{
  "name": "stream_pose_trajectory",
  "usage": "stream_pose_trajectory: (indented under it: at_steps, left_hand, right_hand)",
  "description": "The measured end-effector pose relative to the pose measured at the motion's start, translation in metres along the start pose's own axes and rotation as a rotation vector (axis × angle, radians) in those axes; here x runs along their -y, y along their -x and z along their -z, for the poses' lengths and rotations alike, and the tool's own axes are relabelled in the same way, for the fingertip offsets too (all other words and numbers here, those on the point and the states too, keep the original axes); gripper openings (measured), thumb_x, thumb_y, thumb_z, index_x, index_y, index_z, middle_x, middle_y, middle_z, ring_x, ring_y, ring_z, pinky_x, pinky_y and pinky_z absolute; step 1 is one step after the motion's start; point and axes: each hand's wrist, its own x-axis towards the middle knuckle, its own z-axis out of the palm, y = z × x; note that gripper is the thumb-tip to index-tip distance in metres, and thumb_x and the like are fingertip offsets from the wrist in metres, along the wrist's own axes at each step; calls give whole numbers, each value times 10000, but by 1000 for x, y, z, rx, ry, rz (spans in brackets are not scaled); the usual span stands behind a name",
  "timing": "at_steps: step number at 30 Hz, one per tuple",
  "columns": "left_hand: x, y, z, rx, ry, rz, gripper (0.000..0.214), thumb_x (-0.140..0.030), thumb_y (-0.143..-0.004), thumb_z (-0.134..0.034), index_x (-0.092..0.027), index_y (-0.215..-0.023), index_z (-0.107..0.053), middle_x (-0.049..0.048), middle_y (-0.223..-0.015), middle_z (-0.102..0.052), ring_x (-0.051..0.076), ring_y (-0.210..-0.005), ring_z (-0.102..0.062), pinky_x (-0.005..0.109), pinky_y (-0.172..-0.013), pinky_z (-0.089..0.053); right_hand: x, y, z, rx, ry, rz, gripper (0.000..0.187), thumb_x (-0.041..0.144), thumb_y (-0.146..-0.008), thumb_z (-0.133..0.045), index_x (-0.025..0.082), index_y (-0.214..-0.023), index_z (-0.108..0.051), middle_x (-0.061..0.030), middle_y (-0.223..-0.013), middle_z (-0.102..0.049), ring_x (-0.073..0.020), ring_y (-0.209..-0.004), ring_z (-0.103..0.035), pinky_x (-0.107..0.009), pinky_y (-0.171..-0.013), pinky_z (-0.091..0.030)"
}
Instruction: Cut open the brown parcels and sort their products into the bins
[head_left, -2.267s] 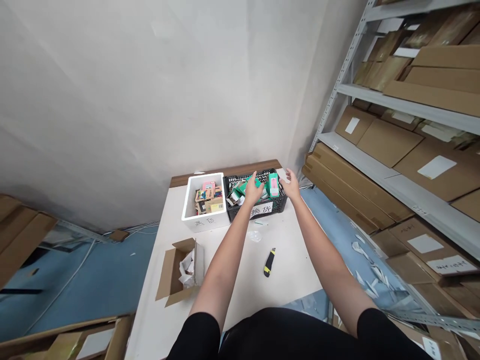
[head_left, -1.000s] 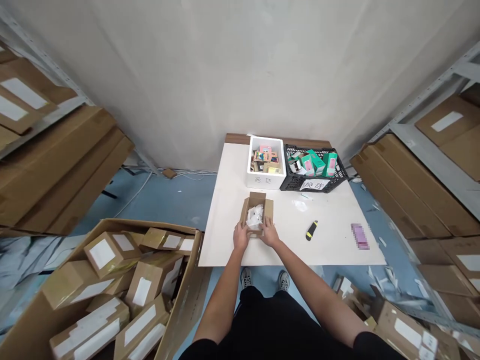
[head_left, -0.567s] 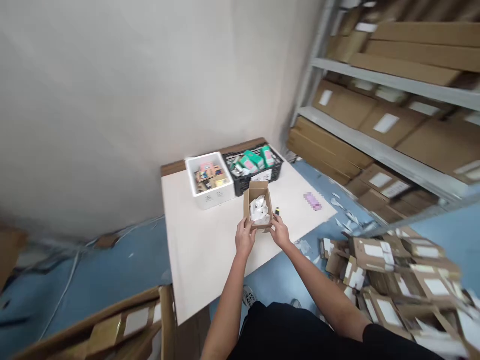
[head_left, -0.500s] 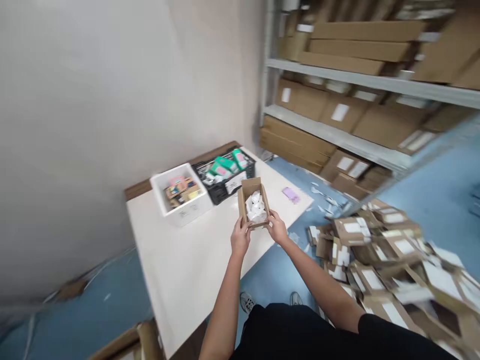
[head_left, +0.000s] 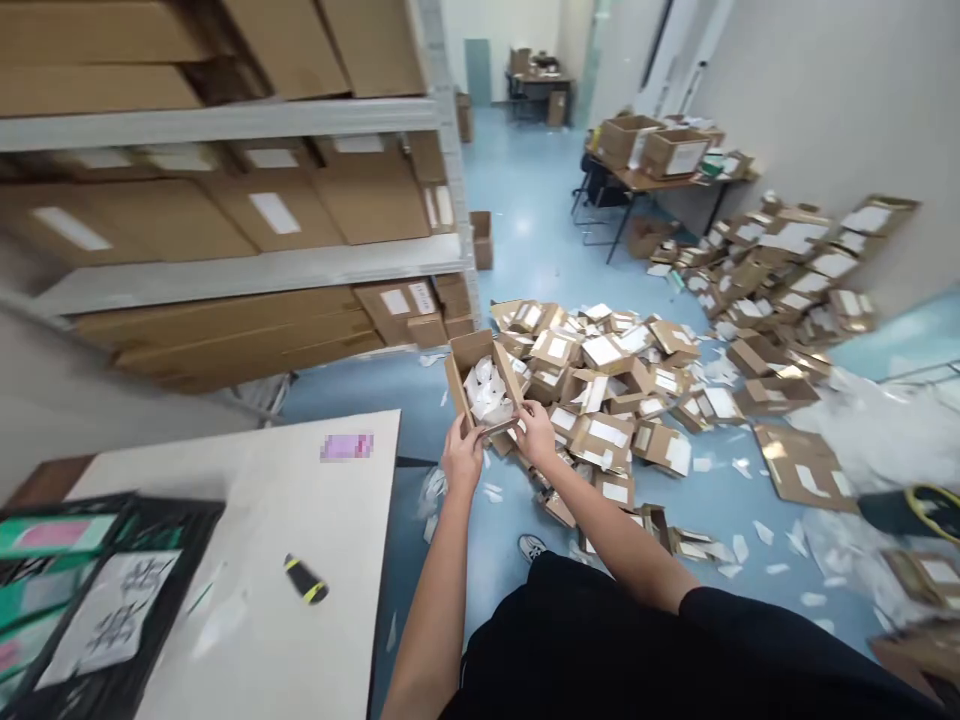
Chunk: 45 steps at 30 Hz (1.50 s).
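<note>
From my seat behind the head camera, I have the open cardboard box (head_left: 509, 378) out past the table's edge, in front of the heap of cartons. Its long axis runs away from the body, the far end tipped slightly left, and its open mouth faces up toward me. One flap stands up at the far end, and crumpled white packing (head_left: 487, 392) fills the inside (I can't make out anything beneath it). My left hand (head_left: 463, 456) is closed on the near left corner, and my right hand (head_left: 535, 434) grips the near right corner.

Just beyond and to the right, the heap of cartons (head_left: 604, 430) spreads over the blue floor (head_left: 510, 200). To the left is the white table (head_left: 251, 500), carrying a black-and-yellow cutter (head_left: 305, 579), a pixelated purple item (head_left: 347, 446) near the far edge, and a black crate (head_left: 182, 518) of green boxes (head_left: 56, 535). Behind the table, a metal shelf (head_left: 262, 272) holds large cartons. Farther off, a desk (head_left: 637, 181) bears more boxes.
</note>
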Motion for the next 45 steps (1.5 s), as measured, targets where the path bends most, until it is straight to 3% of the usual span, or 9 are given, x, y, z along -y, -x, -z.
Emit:
stream_pose_trajectory:
  at_steps: [5, 8, 10, 17, 24, 28, 33, 40, 45]
  left_hand:
    - [-115, -102, -84, 150, 27, -285, 437, -178, -946, -620, -293, -1358, -706, 47, -1687, -412, 329, -1564, -366, 546, -1284, -359]
    - [-164, -138, -100, 142, -30, -382, 624, -143, -945, -574, -293, -1549, -535, 28, -1758, -275, 317, -1612, -268, 543, -1314, -311]
    - [-173, -143, -101, 123, -56, -396, 626, -136, -955, -546, -280, -1563, -518, 35, -1759, -269, 315, -1605, -283, 527, -1316, -315]
    - [-107, -96, -73, 234, -120, -281, 549, -160, -934, -603, -256, -1475, -609, 94, -1651, -453, 320, -1508, -452, 514, -1251, -424]
    - [-44, -36, 12, 105, -229, -92, 534, -190, -964, -600, -276, -1491, -585, 87, -1643, -460, 285, -1505, -452, 507, -1257, -412]
    - [-11, 26, 80, -46, -303, 89, 534, -177, -955, -605, -258, -1483, -589, 98, -1633, -470, 284, -1506, -448, 511, -1263, -405]
    - [15, 147, 164, -280, -406, 364, 531, -195, -956, -615, -259, -1483, -586, 108, -1629, -473, 305, -1504, -444, 536, -1252, -413]
    - [10, 379, 258, -603, -487, 742, 548, -201, -965, -601, -252, -1508, -552, 125, -1631, -467, 306, -1506, -436, 532, -1225, -437]
    - [-23, 557, 285, -827, -519, 989, 550, -203, -959, -615, -223, -1506, -561, 136, -1628, -473, 292, -1515, -425, 491, -1265, -388]
  right_hand:
    - [-78, -74, 108, -279, 149, -121, 510, 154, -891, -622, 266, -1387, -663, -124, -1582, -469, -387, -1513, -334, -613, -1241, -312]
    - [-108, -106, 148, -351, 233, -177, 656, 138, -856, -616, 246, -1502, -572, -122, -1655, -395, -389, -1566, -254, -622, -1266, -277]
    - [-121, -112, 152, -347, 230, -154, 619, 129, -858, -583, 212, -1471, -602, -136, -1619, -444, -364, -1548, -307, -586, -1270, -303]
    - [-110, -79, 67, -170, 33, -48, 462, 168, -853, -568, 188, -1294, -707, -154, -1425, -612, -318, -1361, -546, -525, -1194, -444]
    - [-14, -75, -35, 101, -168, 230, 435, 195, -868, -596, 208, -1289, -707, -138, -1404, -634, -302, -1340, -570, -509, -1192, -450]
    - [64, -51, -85, 263, -226, 388, 427, 209, -907, -580, 196, -1320, -689, -151, -1441, -606, -305, -1360, -554, -508, -1208, -428]
    - [162, 34, -130, 450, -339, 619, 424, 217, -917, -574, 212, -1328, -677, -138, -1451, -598, -297, -1367, -546, -519, -1201, -437]
    - [286, 226, -166, 829, -475, 949, 483, 248, -915, -590, 215, -1394, -640, -154, -1499, -561, -319, -1407, -508, -547, -1205, -426]
    - [343, 396, -173, 1101, -540, 1149, 518, 280, -919, -593, 226, -1434, -605, -152, -1526, -537, -324, -1435, -483, -568, -1217, -407]
